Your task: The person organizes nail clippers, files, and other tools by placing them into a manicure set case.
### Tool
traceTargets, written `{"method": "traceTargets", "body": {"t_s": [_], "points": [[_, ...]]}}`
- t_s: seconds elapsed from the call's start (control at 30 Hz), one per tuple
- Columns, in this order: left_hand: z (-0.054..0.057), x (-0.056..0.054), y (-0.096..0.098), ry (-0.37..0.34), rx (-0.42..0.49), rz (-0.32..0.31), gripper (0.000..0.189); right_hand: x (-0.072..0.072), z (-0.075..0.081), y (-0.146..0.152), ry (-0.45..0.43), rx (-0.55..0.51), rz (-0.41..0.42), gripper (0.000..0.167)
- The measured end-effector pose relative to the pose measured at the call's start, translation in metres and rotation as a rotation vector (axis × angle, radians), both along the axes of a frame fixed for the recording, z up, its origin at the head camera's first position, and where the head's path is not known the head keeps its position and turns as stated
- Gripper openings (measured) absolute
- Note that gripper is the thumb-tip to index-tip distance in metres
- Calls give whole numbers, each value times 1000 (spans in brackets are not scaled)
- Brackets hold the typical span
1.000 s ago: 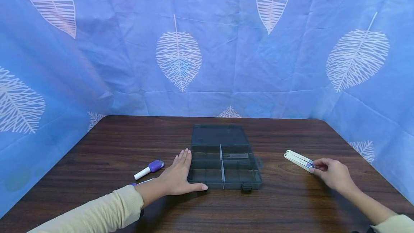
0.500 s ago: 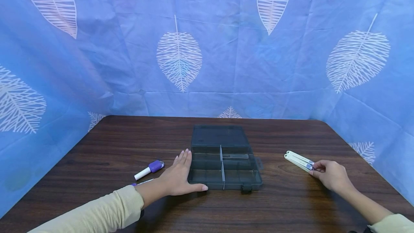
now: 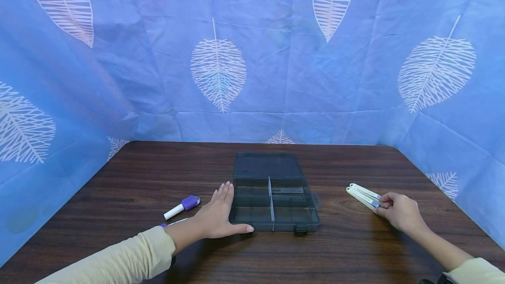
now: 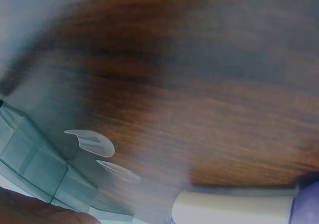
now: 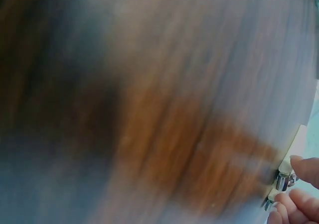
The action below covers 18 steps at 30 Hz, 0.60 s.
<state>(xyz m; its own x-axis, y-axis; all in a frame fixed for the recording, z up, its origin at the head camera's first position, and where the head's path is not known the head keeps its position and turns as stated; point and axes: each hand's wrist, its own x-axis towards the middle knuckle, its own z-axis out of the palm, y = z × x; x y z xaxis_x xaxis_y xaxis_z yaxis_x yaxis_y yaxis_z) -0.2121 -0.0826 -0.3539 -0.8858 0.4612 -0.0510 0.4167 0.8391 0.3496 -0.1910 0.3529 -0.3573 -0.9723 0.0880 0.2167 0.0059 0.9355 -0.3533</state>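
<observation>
A dark translucent divider box (image 3: 293, 218) lies with its lid back at the table's middle. My left hand (image 3: 215, 218) rests flat along its left side, fingers straight, thumb at the front corner. At the right, my right hand (image 3: 402, 211) has thumb and fingers at the metal ends of two slim cream nail clippers (image 3: 360, 197), lying side by side with holes at their far ends. Whether it pinches one or both I cannot tell. In the right wrist view, the fingertips (image 5: 304, 171) are close to the clippers' metal parts.
A purple nail polish bottle (image 3: 190, 202) with a white cap lies left of the box. Another purple and white thing (image 3: 176, 221) is mostly hidden behind the left arm. A blue leaf-patterned cloth (image 3: 268, 65) hangs round the back of the dark wood table (image 3: 138, 174).
My right hand has shifted slightly left, and the gap between the two clippers has widened a little. The left hand and the box have stayed put.
</observation>
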Motion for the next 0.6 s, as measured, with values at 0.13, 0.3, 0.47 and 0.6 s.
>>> {"method": "traceTargets", "body": {"t_s": [0.13,0.3,0.47,0.6], "points": [[0,0,0,1,-2,-1,114,-2,0,-1,-25,-2,-21,29],[0,0,0,-3,-3,1,114,-2,-1,-1,-26,-15,-23,24],[1,0,0,-5,-9,4,114,-2,-2,-2,-12,-1,-2,18],[1,0,0,-6,-8,1,114,-3,-1,-2,-18,17,-3,17]]}}
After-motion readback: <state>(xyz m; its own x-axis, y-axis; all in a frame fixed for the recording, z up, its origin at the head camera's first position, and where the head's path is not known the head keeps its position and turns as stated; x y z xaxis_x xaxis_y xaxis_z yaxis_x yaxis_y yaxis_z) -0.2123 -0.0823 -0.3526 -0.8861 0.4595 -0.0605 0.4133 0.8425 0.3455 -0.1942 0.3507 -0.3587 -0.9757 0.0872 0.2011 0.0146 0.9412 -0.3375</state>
